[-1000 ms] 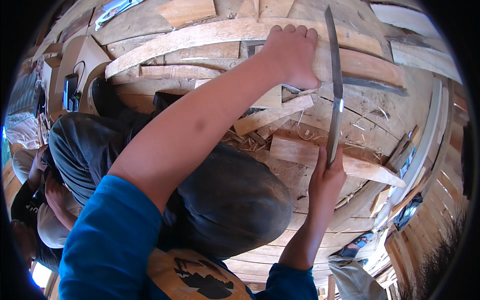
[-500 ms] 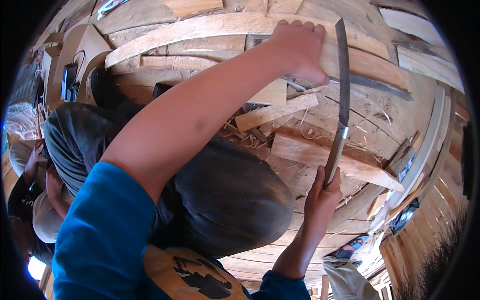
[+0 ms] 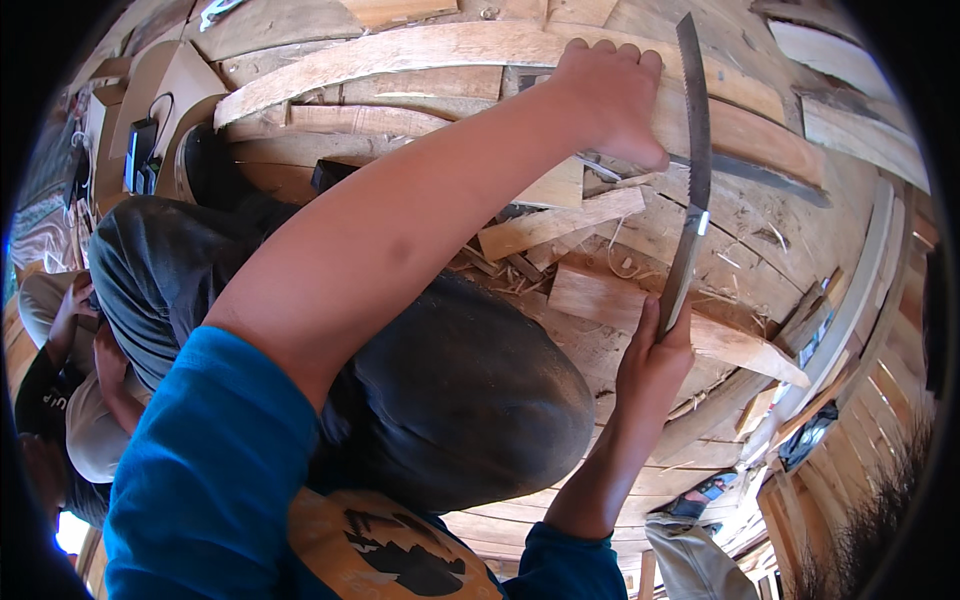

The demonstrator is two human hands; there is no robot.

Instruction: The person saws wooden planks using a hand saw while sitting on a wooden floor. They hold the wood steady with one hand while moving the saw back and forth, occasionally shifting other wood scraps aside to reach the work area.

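I see the right hand (image 3: pixel 658 350) with fingers wrapped around the saw (image 3: pixel 698 150), its blade crossing the long pale board (image 3: pixel 420 55) over other timber (image 3: pixel 440 85), which I judge not yet cut through, while the left hand (image 3: pixel 608 95) rests there, fingers close together, gripping or merely pressing I cannot tell.

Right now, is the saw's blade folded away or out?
Out: the saw blade extends beyond the handle gripped in the right hand, its toothed edge exposed.
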